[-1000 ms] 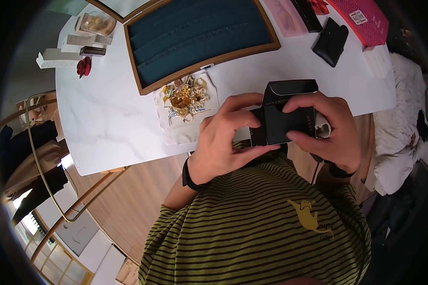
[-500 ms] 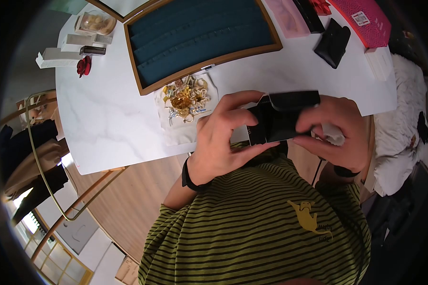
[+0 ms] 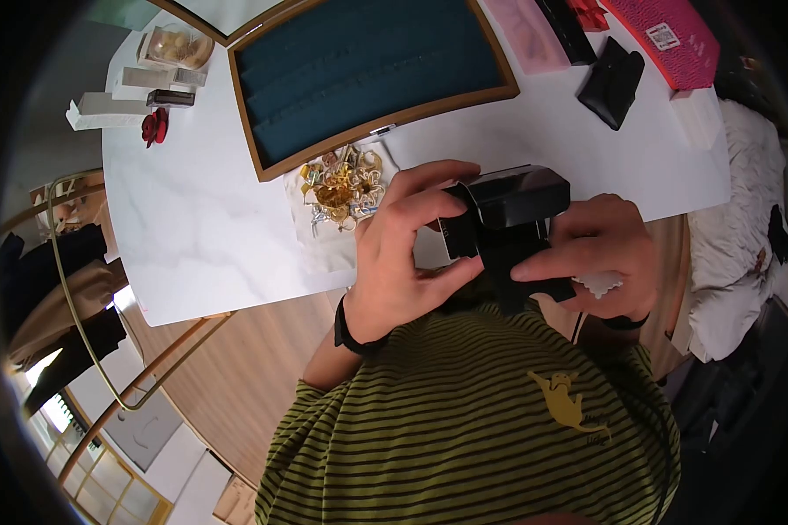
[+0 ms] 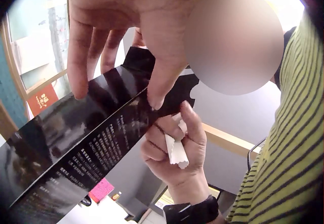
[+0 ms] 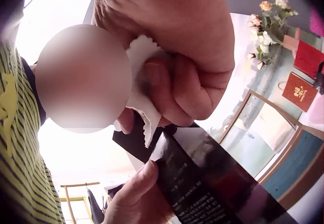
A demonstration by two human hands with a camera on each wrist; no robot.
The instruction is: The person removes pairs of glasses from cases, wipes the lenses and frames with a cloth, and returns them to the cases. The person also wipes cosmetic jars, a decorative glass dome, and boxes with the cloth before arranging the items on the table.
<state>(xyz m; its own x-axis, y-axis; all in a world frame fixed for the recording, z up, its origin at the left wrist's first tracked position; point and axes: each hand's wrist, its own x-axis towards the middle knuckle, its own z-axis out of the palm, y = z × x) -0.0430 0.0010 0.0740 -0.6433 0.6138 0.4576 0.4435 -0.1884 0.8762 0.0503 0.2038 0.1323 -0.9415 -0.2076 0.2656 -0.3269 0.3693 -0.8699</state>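
Note:
In my left hand (image 3: 390,267) I grip a black cardboard box (image 3: 521,197), thumb on one side and fingers on the other. Rows of small light print run along one face of the box (image 4: 109,143). Its end flaps (image 4: 179,100) stand out toward my right hand (image 3: 608,249). That hand holds a crumpled white cloth (image 5: 142,100) with a zigzag edge in its curled fingers, while its thumb and index finger are at the flaps. A heap of gold and silver jewellery (image 3: 341,188) lies on a white cloth on the table, left of the box.
Beyond the hands stands a wooden case (image 3: 368,74) with a teal lining, its lid raised. Small boxes (image 3: 109,109) and a red rose (image 3: 154,127) sit at the table's left. A black pouch (image 3: 611,83) and a pink box (image 3: 670,39) lie at the right.
My right hand drew back to the right from the box, then came in again at its flaps. The box has tilted, and my left hand keeps its grip.

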